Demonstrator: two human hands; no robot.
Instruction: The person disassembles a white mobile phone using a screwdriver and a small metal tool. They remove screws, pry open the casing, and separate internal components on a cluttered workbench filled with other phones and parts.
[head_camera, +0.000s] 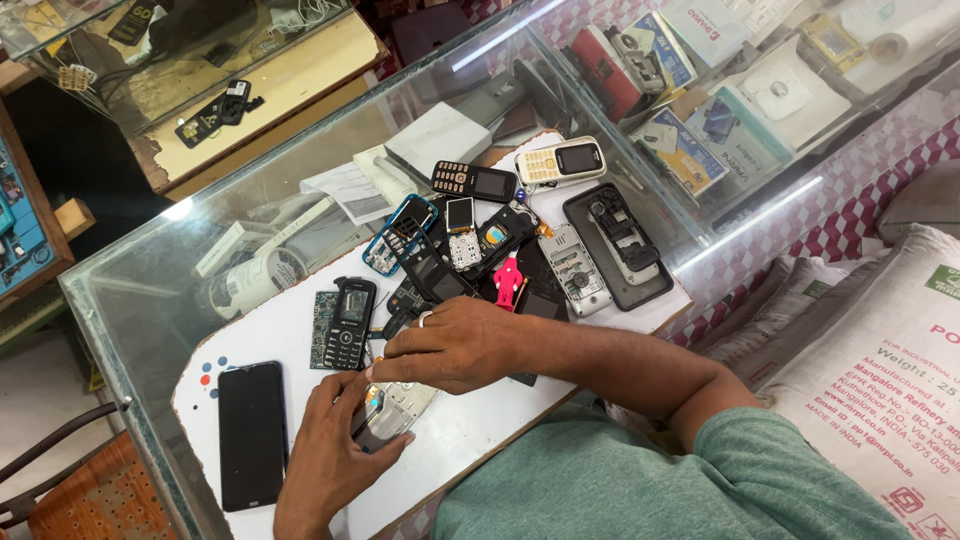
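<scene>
My left hand (330, 450) grips a small silver phone chassis (392, 410) over a white board (470, 415) lying on a glass counter. My right hand (455, 345) rests on top of the chassis with its fingertips pressed to the upper edge; a ring shows on one finger. A black keypad phone (347, 322) and a green circuit board (324, 330) lie just left of my right hand. Beyond my hands sits a heap of dismantled phones (470, 240), with a small red tool (508, 282) among them.
A black smartphone (251, 432) lies face up at the board's left end. A black back cover (618, 245) and a cream keypad phone (562, 160) lie farther off. Boxed goods show inside the glass counter (700, 130). White sacks (880, 340) stand at right.
</scene>
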